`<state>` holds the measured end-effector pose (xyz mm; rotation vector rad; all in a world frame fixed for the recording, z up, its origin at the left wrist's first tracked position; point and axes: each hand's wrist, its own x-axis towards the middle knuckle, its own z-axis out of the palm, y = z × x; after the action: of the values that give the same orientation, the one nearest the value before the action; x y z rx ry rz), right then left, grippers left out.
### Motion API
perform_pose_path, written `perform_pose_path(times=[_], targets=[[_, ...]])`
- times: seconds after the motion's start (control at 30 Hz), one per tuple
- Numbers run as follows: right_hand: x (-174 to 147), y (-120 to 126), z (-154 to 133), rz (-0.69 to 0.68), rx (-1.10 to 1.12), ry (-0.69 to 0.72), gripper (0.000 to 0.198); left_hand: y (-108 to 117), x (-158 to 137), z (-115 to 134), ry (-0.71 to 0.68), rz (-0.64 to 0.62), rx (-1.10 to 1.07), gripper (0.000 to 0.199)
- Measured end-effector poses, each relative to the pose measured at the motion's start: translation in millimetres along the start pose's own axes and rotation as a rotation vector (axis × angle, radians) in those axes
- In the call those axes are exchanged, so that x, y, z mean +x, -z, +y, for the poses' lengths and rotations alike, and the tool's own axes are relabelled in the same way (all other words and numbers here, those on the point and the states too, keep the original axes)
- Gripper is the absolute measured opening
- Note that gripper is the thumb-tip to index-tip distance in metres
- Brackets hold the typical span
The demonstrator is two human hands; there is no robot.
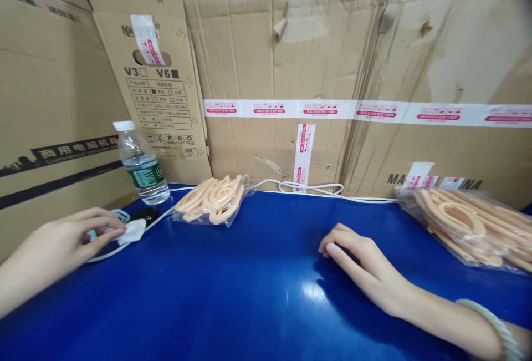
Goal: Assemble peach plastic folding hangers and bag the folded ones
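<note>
At the left, my left hand [78, 233] has its thumb and fingers closed at the edge of a small flat white piece [133, 232], beside a white cord [112, 252]. A small black object [144, 215] lies just behind it, partly hidden. My right hand [357, 258] is low over the blue tabletop [249, 294], its fingers curled loosely and the thumb close to them. Nothing shows in that hand. Between the hands, farther back, lies a clear plastic bag of peach-coloured looped strips [214, 199].
A half-full water bottle [143, 167] stands at the back left. At the right edge lies a larger bag of peach-coloured strips [469, 225]. Cardboard boxes [274, 67] wall in the back and left side. A thin white cable [311, 188] runs along the rear edge.
</note>
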<state>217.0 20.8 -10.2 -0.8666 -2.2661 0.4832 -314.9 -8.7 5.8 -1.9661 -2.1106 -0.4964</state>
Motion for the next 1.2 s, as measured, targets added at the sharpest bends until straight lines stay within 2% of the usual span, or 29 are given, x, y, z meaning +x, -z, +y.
perform_pose_path(times=[0.1, 0.23, 0.33, 0.43, 0.53, 0.67, 0.77, 1.03, 1.2], targets=[[25.7, -5.6, -9.5, 0.011, -0.118, 0.157, 0.023, 0.6, -3.7, 0.7, -0.018, 0.027, 0.025, 0.04], [89.7, -33.0, -23.2, -0.032, -0.2, 0.278, 0.009, 7.4, -10.5, 13.9, 0.104, -0.003, -0.015, 0.035], [145.9, -61.6, -33.4, -0.08, -0.288, 0.322, 0.019, 12.9, -15.0, 25.6, 0.099, 0.049, -0.026, 0.031], [190.8, -84.8, -46.4, -0.15, -0.383, 0.331, 0.041, 17.6, -17.9, 33.8, 0.063, 0.071, -0.039, 0.026], [217.2, -99.3, -59.8, -0.242, -0.48, 0.329, 0.041, 21.1, -19.8, 36.5, 0.021, 0.067, -0.053, 0.024], [231.2, -110.7, -71.0, -0.371, -0.591, 0.291, 0.035, 25.9, -21.8, 34.1, 0.028, 0.079, -0.044, 0.027], [233.3, -116.2, -74.3, -0.419, -0.651, 0.29, 0.035, 29.0, -23.2, 32.8, 0.037, 0.076, -0.04, 0.028], [220.7, -129.0, -81.1, -0.429, -0.798, 0.413, 0.038, 22.1, -23.1, 34.1, -0.041, 0.042, -0.113, 0.031], [217.0, -133.6, -74.0, -0.368, -0.859, 0.534, 0.035, 19.7, -21.9, 34.4, -0.012, 0.036, -0.135, 0.032]])
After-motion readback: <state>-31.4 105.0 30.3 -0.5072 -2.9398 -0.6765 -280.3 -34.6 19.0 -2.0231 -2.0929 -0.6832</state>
